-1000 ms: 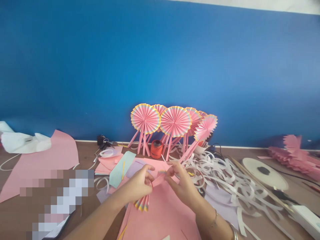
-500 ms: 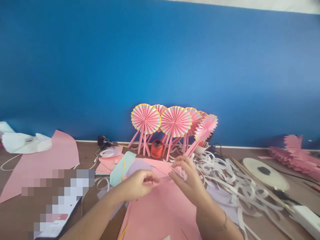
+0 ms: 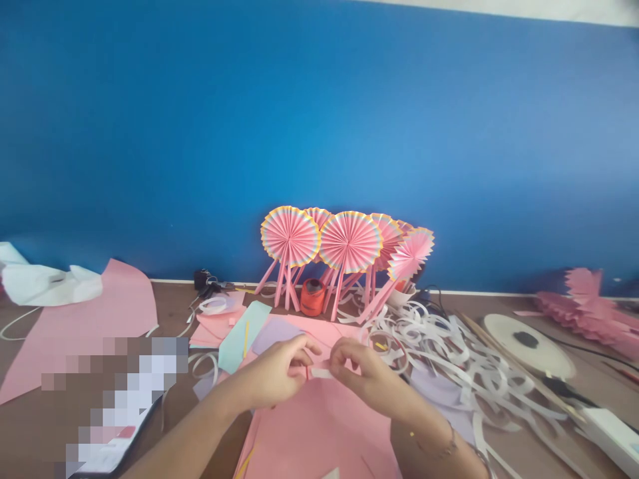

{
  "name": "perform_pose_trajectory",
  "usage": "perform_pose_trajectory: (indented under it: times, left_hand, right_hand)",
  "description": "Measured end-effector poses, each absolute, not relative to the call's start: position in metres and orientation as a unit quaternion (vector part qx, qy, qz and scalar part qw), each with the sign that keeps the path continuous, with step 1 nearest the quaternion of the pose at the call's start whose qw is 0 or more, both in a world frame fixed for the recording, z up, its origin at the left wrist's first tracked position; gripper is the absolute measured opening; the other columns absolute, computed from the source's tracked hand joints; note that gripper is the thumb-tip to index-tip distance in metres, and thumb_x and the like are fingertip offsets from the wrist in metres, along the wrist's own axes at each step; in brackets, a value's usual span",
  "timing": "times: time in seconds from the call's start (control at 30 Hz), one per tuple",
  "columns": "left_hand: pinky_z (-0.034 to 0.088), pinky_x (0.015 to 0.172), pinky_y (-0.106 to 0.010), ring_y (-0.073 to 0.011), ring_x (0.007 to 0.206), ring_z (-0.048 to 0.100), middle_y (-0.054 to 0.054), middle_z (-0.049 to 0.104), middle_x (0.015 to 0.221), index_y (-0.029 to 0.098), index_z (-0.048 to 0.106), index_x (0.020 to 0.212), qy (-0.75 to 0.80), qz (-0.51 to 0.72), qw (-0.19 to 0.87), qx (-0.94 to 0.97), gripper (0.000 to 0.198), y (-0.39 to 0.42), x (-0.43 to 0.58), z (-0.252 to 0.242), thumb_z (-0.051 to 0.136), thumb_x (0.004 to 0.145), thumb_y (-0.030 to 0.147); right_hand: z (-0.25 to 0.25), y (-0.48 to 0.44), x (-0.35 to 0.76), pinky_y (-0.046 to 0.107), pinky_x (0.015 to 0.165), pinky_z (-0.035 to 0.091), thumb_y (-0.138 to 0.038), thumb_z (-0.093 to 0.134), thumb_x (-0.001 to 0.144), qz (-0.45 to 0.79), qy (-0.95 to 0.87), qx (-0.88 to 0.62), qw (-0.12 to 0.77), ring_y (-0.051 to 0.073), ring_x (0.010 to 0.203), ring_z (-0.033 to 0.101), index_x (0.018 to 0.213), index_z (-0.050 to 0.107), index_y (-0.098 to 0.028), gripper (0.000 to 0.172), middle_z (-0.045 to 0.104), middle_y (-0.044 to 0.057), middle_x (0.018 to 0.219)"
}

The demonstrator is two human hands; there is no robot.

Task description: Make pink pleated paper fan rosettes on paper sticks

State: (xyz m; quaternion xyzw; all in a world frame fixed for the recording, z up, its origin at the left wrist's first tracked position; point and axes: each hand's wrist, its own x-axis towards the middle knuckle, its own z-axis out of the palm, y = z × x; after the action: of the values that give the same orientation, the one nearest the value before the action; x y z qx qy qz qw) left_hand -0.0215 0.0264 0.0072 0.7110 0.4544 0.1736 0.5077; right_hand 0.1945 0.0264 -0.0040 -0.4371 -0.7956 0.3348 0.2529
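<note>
Above a stack of pink paper (image 3: 334, 426), my left hand (image 3: 279, 372) is closed, with a thin red strip (image 3: 307, 373) at its fingertips. Close beside it, my right hand (image 3: 362, 369) pinches a short white strip (image 3: 322, 374) that spans the gap between the two hands. Whether the white strip touches the red one, I cannot tell. Lilac paper (image 3: 277, 334) and a pale green sheet (image 3: 244, 336) lie just behind my left hand.
Several pink pleated paper fans (image 3: 350, 243) lean on the blue wall (image 3: 319, 120). An orange-red object (image 3: 313, 297) sits among their sticks. Curled white strips (image 3: 439, 346) pile up at right, near a cream disc (image 3: 529, 346) and a white power strip (image 3: 614, 436). A phone (image 3: 124, 426) lies left.
My right hand has moved left and down to my left hand, its fingers now pinched instead of spread. A white strip now shows between the hands.
</note>
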Motion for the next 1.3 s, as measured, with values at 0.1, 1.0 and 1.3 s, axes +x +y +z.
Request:
perform_pose_trajectory:
  times: [0.1, 1.0, 1.3]
  left_hand:
    - [0.034, 0.037, -0.016, -0.0134, 0.063, 0.058, -0.006, 0.065, 0.102, 0.024, 0.052, 0.116, 0.454, 0.172, 0.507, 0.712, 0.044, 0.025, -0.021, 0.007, 0.046, 0.073, 0.017]
    - [0.046, 0.058, -0.023, -0.0184, 0.085, 0.064, -0.004, 0.068, 0.1, 0.025, 0.057, 0.111, 0.452, 0.206, 0.523, 0.693, 0.031, 0.022, -0.015, 0.008, 0.05, 0.081, 0.024]
    - [0.043, 0.047, -0.021, -0.0171, 0.073, 0.064, -0.005, 0.069, 0.098, 0.024, 0.057, 0.111, 0.466, 0.217, 0.52, 0.681, 0.032, 0.02, -0.012, 0.011, 0.054, 0.081, 0.033]
  right_hand:
    - [-0.003, 0.027, 0.195, 0.027, 0.068, 0.041, -0.02, 0.051, 0.086, 0.346, -0.792, -0.439, 0.246, 0.015, 0.076, 0.056, 0.07, 0.055, -0.02, 0.016, 0.061, 0.001, 0.081]
    - [0.003, 0.023, 0.191, 0.028, 0.066, 0.043, -0.019, 0.053, 0.083, 0.303, -0.787, -0.476, 0.249, 0.014, 0.069, 0.053, 0.067, 0.051, -0.02, 0.017, 0.056, 0.0, 0.073]
    - [0.006, 0.023, 0.192, 0.028, 0.063, 0.042, -0.019, 0.054, 0.082, 0.279, -0.785, -0.49, 0.259, 0.014, 0.068, 0.052, 0.065, 0.05, -0.02, 0.017, 0.054, -0.001, 0.073]
